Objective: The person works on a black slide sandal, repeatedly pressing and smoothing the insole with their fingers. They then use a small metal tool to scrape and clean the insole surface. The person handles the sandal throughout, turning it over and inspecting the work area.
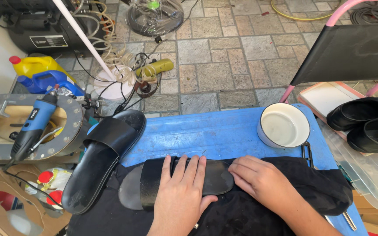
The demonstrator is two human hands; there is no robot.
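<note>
Head view: a black slide sandal (176, 183) lies lengthwise on a black cloth (250, 209) spread over the near edge of the blue counter (206, 131). The left hand (182, 192) lies flat on the sandal, fingers spread and extended over the sole just right of the strap, palm pressing down. The right hand (259, 179) rests at the sandal's right end, fingers curled together against the tip and the cloth; neither hand is pinching anything.

To do this holding step well, it seems best to keep the left palm's weight even, so the sandal does not slide on the cloth, and to keep the right fingertips tight to the sandal's end so that it stays square to the counter's near edge.

The sandal sits directly under the left hand and touches the right hand's fingertips. Its strap end pokes out left of the left hand.

A second black slide sandal (103, 161) lies tilted over the counter's left edge, apart from both hands. A white enamel bowl (284, 125) stands near the counter's far right corner. A blue rotary tool (33, 126) rests on a round stand at left, and a pair of black shoes (368, 122) sits on a clear bin at right.
</note>
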